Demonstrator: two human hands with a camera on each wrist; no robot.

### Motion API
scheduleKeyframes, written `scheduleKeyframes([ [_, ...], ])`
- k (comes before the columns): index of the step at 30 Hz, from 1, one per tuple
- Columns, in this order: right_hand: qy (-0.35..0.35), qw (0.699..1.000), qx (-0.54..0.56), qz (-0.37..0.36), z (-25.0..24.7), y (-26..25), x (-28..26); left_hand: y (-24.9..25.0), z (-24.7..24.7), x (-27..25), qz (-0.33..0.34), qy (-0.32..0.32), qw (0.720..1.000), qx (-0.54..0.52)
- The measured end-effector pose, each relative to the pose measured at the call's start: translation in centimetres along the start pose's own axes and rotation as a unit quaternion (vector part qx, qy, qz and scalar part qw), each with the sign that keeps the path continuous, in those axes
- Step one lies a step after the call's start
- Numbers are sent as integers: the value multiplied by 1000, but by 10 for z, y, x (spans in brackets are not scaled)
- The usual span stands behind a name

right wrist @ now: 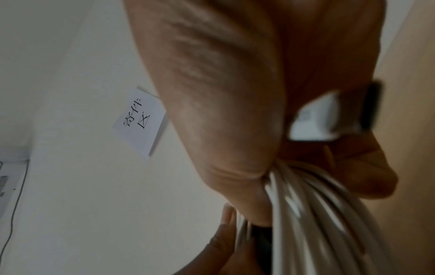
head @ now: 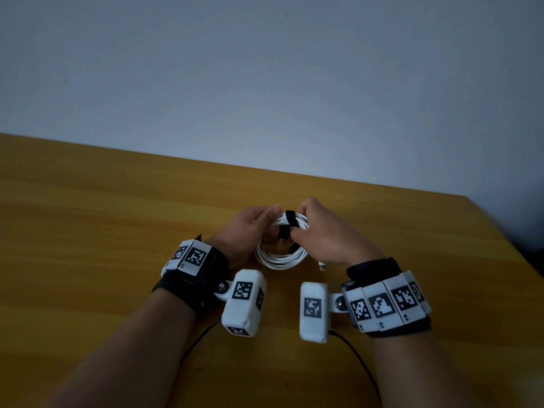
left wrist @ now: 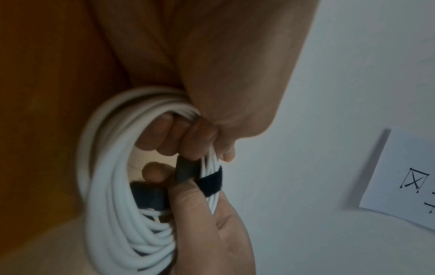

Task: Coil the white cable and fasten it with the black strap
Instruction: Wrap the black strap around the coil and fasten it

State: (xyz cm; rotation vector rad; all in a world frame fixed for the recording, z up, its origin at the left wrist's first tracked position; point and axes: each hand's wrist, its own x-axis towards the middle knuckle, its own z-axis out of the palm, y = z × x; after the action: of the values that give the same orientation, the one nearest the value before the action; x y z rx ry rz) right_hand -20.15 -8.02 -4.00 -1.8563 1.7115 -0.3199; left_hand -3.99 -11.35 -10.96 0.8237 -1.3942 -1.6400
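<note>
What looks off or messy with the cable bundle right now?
Nothing damaged. The black strap already crosses the coiled white cable, but its free end hangs loose inside the loop, and one connector end trails out of the coil.

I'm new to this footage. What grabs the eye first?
The coiled white cable, held upright over the middle of the wooden table between the left hand and the right hand. A black strap already wraps its top strands. Checkered marker bands ring both wrists.

The head view looks down over the desk (head: 117,231); both wrist views sit close, sharing the white cable (head: 281,259) coil.
</note>
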Motion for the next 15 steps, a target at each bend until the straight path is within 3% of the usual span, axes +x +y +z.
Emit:
scheduleKeyframes([
  [9,-14,999,29,14,-6,-1,-5,-6,-4,5,-11,11,999,-34],
  [15,-31,992,124,-20,-11,6,-5,4,-2,-1,-20,0,999,-42],
])
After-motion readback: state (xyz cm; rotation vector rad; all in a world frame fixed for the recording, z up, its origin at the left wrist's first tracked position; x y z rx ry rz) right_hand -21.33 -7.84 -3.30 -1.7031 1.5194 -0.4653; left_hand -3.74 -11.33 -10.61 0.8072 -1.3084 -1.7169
